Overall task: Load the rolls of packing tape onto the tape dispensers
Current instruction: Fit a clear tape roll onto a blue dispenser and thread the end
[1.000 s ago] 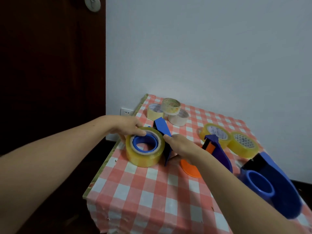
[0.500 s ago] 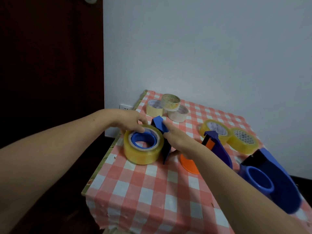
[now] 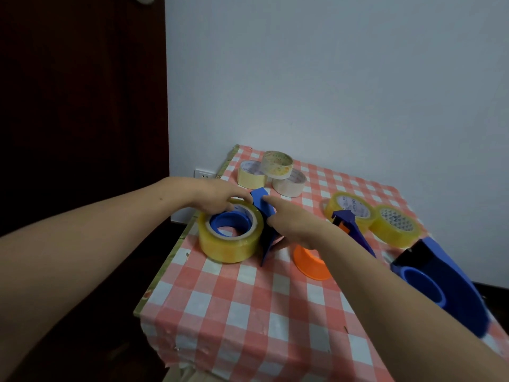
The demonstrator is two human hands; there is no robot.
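A fat yellow tape roll (image 3: 230,245) sits on the blue hub of a blue dispenser (image 3: 265,216) that lies on the checked table (image 3: 248,312). My left hand (image 3: 220,198) rests on the roll's far rim, fingers reaching toward the dispenser's upper tip. My right hand (image 3: 292,223) grips the dispenser's blue body, index finger stretched along its top. A second blue dispenser with an orange hub (image 3: 312,261) lies partly under my right forearm. A third, larger blue dispenser (image 3: 446,282) lies at the right with its hub bare.
Two yellow rolls (image 3: 349,209) (image 3: 395,224) lie at the back right. Three pale rolls (image 3: 276,161) are stacked at the back left, near the wall. The table's left edge (image 3: 176,252) drops off beside a dark door.
My left hand slid along the roll's far rim toward the dispenser tip. My right index finger has stretched out along the dispenser's top. The camera view shifted slightly.
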